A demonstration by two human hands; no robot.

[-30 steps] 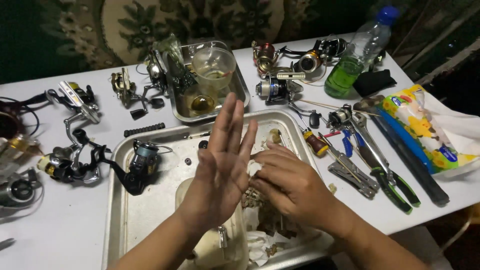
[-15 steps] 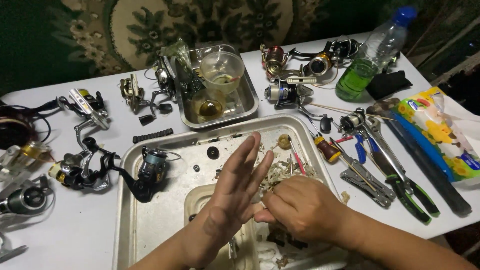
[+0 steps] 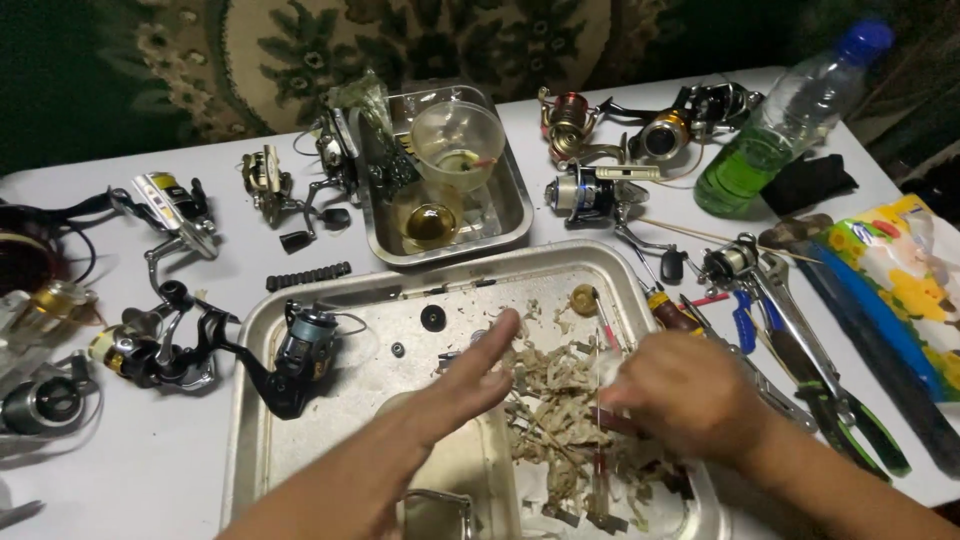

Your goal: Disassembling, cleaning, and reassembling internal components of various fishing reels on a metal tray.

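Two hands hover over the big metal tray (image 3: 300, 330), right above a pile of pale, dirty shreds (image 3: 550, 400) heaped in its middle. Left hand (image 3: 470, 385) is flat and empty, fingers stretched straight out, tips just touching the pile's near edge. Right hand (image 3: 690, 395) is curled loosely over the right side of the heap; it blurs, so whether it pinches anything I cannot tell. Small loose parts lie bare on the tray: a black washer (image 3: 432, 318), a brass piece (image 3: 583, 297). One blue-spooled reel (image 3: 300, 350) rests on the tray's left rim. By my reading, the work sits midway: one reel's bits apart and wiped, several reels (image 3: 590, 195) around the white table (image 3: 150, 470) untouched. Pliers (image 3: 840, 410) wait well right.
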